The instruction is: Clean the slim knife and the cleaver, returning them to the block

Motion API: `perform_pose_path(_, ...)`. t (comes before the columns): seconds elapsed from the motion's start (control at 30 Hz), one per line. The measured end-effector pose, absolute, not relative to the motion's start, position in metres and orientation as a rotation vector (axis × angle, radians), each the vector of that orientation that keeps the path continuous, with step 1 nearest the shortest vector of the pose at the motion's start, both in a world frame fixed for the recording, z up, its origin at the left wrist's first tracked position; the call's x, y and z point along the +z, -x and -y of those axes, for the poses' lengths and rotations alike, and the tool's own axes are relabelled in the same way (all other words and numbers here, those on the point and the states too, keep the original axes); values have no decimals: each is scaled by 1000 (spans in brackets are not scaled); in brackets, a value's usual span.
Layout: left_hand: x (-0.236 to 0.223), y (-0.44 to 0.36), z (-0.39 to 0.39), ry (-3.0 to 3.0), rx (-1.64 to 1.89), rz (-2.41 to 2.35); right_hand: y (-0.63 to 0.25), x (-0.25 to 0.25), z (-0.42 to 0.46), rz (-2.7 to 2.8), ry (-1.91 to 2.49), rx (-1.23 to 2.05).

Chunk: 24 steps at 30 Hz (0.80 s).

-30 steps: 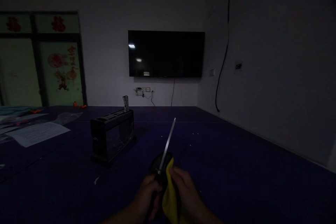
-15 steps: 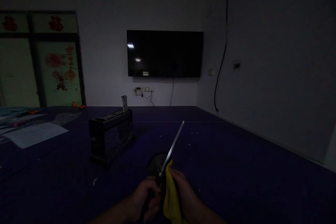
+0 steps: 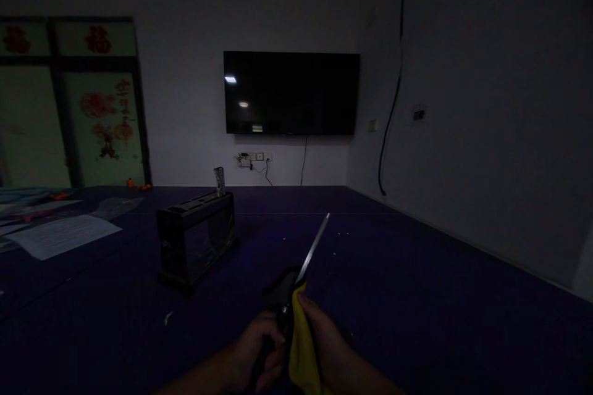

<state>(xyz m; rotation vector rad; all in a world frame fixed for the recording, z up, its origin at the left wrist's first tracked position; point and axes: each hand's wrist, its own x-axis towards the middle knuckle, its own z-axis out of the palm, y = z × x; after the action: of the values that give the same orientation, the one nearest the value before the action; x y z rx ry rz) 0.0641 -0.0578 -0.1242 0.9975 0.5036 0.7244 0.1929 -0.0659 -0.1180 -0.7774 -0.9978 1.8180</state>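
Head view (dim light, fine detail lost): I record my left grip (image 3: pixel 260 345) closed around the dark handle (image 3: pixel 281 320) of 1 slim metal rod (image 3: pixel 315 247), which slants upward above the dark blue surface (image 3: pixel 407 296). My right grip (image 3: pixel 330 342) pinches 1 yellow cloth (image 3: pixel 302 352), folded against the rod's lower part. To the left stands 1 black slotted stand (image 3: pixel 197 241), a speckled piece (image 3: pixel 219 181) upright at its far end.
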Motion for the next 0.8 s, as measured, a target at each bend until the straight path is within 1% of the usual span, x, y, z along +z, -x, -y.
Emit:
perform_pose_path(0.1, -127, -63, 56, -992, 714, -528, -192, -114, 66, 904, 805, 1777)
perform_pose_path(0.2, -129, -64, 57, -975, 741, -579, -190, -112, 66, 949, 780, 1693)
perform_pose_path(0.5, -128, -77, 68, -1005, 1066, -809, -189, -121, 63, 1105, 804, 1592)
perform_pose_path(0.63, -128, -80, 68, -1050, 1153, -933, -189, -120, 63, 1258, 807, 1430)
perform_pose_path(0.8, -120, -80, 74, -1122, 1273, -1046, -196, -115, 69, 1507, 896, 1060)
